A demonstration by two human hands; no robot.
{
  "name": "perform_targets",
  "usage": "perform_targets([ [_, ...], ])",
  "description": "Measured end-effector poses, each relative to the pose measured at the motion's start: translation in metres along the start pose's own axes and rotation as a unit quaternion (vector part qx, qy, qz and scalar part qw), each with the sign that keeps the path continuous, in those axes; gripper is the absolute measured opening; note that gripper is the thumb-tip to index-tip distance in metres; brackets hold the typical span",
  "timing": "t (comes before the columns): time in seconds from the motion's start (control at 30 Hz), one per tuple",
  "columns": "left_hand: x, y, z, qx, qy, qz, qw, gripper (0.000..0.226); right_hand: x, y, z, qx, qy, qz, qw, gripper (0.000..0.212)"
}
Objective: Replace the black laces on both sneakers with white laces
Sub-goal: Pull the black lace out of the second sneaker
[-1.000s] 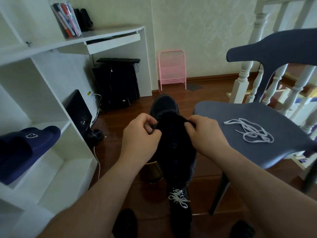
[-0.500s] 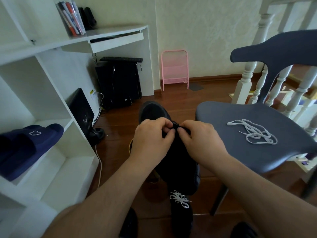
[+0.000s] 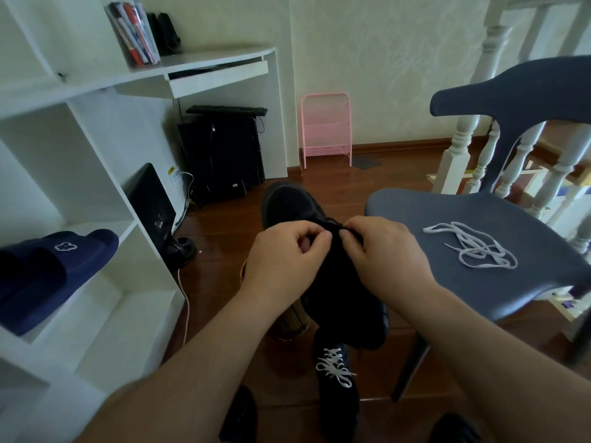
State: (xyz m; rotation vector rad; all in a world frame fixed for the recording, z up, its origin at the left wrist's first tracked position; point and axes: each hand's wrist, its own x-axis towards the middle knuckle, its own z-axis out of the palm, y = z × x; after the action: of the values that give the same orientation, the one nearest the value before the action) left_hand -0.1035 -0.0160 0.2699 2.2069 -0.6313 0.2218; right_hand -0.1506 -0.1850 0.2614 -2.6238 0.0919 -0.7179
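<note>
— Sitting on the grey chair (image 3: pixel 399 206), the loose white lace (image 3: pixel 473 247) is waiting; is the held sneaker (image 3: pixel 319 251) changing?
— It is tilting nearer than a second ago, and both hands are closing together over its tongue.
— Grasping what?
— The left hand (image 3: pixel 284 263) and right hand (image 3: pixel 383 254) are each pinching the black lace (image 3: pixel 339 227), likely unthreading it. The floor sneaker (image 3: pixel 335 391) is already wearing white.
</note>
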Motion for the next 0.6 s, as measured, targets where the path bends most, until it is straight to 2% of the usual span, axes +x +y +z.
perform_targets([
  [0.13,0.002,0.002,0.004,-0.007,0.036,0.004,0.999,0.018,-0.001,-0.010,0.002,-0.016,0.002,-0.024,1.000,0.023],
  [0.23,0.005,-0.001,0.004,-0.067,0.012,-0.024,0.997,0.016,-0.001,-0.009,0.004,-0.017,0.002,-0.023,1.000,0.023],
  [0.27,0.008,0.000,0.002,-0.136,-0.007,-0.041,0.990,0.016,0.001,-0.006,0.005,-0.017,0.003,-0.011,1.000,0.024],
  [0.33,0.009,-0.002,-0.005,-0.291,-0.082,-0.038,0.953,0.016,0.005,0.005,0.004,-0.011,0.006,0.030,0.999,0.025],
  [0.4,0.006,-0.001,-0.014,-0.346,-0.183,-0.004,0.920,0.011,0.008,0.014,0.002,-0.002,0.001,0.058,0.998,0.026],
  [0.47,0.003,-0.006,-0.016,-0.293,-0.228,0.002,0.928,0.014,0.008,0.017,0.002,-0.001,-0.007,0.062,0.998,0.025],
  [0.5,0.004,-0.011,-0.013,-0.240,-0.213,-0.005,0.947,0.017,0.008,0.016,0.003,-0.003,-0.008,0.060,0.998,0.025],
  [0.6,0.008,-0.018,-0.003,-0.070,-0.087,-0.034,0.993,0.026,0.005,0.012,0.006,-0.003,0.003,0.052,0.999,0.025],
])
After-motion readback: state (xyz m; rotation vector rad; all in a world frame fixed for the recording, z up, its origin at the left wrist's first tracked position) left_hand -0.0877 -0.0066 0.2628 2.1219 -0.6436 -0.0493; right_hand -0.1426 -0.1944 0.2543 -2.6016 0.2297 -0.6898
